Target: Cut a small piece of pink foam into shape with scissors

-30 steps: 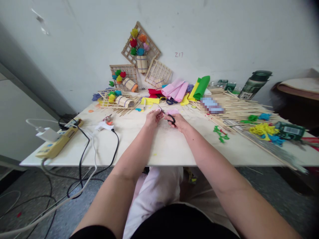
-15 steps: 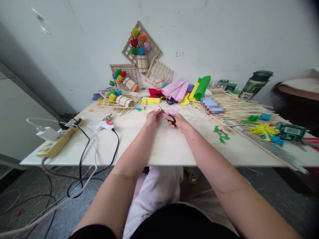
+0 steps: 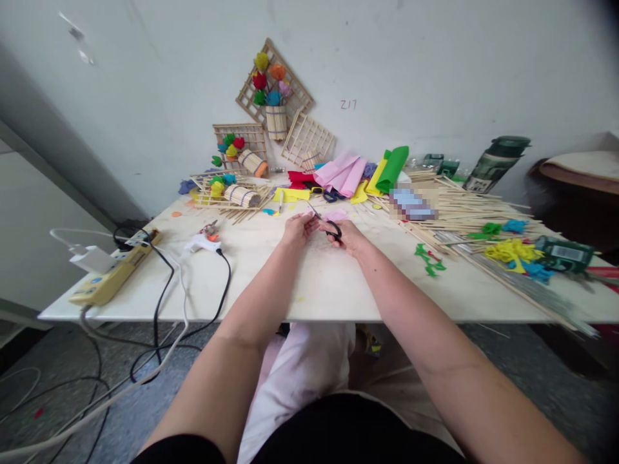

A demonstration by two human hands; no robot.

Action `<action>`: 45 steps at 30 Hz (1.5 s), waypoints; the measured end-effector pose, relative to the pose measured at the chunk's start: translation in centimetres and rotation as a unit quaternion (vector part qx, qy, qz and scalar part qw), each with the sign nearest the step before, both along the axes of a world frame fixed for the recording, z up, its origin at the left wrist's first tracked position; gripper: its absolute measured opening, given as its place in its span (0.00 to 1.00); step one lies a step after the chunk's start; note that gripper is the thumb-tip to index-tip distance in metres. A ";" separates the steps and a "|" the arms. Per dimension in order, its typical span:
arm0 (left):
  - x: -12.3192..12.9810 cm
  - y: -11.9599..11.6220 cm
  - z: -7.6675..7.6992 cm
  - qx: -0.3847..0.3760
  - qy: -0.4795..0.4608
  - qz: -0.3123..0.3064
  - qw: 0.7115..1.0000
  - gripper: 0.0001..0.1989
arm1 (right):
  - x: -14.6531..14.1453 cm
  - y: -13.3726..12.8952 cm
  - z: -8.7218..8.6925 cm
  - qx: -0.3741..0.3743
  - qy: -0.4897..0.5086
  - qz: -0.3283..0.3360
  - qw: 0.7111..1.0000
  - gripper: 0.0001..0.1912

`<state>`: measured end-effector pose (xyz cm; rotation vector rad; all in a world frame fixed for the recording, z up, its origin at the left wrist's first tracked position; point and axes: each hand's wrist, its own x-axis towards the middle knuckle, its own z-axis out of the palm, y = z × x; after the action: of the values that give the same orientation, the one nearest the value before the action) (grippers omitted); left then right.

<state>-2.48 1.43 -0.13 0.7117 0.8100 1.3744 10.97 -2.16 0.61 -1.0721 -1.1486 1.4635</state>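
Observation:
Black-handled scissors are gripped in my right hand, their blades pointing up and left toward my other hand. My left hand is closed in a pinch beside the blades; whatever its fingertips hold is too small to make out. Just beyond the scissors, a pale pink paper piece lies on the white table. Farther back are folded pink sheets, a yellow strip and a second pair of scissors.
Stick lattices with paper flowers lean on the wall. A white glue gun and a yellow power strip with trailing cables are at left. Wooden sticks, green scraps and a dark bottle occupy the right.
Both hands and the scissors stay in nearly the same place, with only a very slight shift. Nothing has visibly been picked up or let go.

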 end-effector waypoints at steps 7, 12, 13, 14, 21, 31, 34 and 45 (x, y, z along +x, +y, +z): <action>-0.2 0.4 -0.3 -0.003 -0.008 0.005 1.000 0.04 | -0.1 0.0 -0.1 0.004 -0.010 0.000 1.000 0.16; -0.2 0.6 -0.5 -0.005 -0.013 0.007 1.000 0.04 | -0.1 0.0 0.1 -0.010 -0.021 -0.004 1.000 0.15; -0.2 0.6 -0.5 -0.006 -0.015 0.008 1.000 0.04 | -0.1 0.0 0.1 -0.007 -0.017 -0.002 1.000 0.15; -0.2 0.6 -0.5 -0.006 -0.017 0.009 1.000 0.03 | -0.1 0.0 0.0 -0.002 -0.011 0.000 1.000 0.14; -0.1 0.4 -0.2 -0.008 -0.023 0.011 1.000 0.05 | -0.1 0.1 -0.2 0.008 -0.004 0.004 1.000 0.14; 0.0 0.2 0.1 -0.024 -0.031 0.033 0.999 0.06 | -0.1 0.5 -0.6 0.006 -0.014 0.012 1.000 0.13; 0.0 0.1 0.2 -0.026 -0.029 0.034 0.999 0.05 | -0.2 0.5 -0.6 0.003 -0.014 0.011 1.000 0.14; -0.1 0.1 0.1 -0.020 -0.004 0.008 1.000 0.03 | 0.0 0.1 -0.3 0.005 -0.005 0.005 1.000 0.15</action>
<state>-2.55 1.49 -0.06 0.6705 0.8364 1.3705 10.99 -2.05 0.28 -1.0679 -1.1688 1.4599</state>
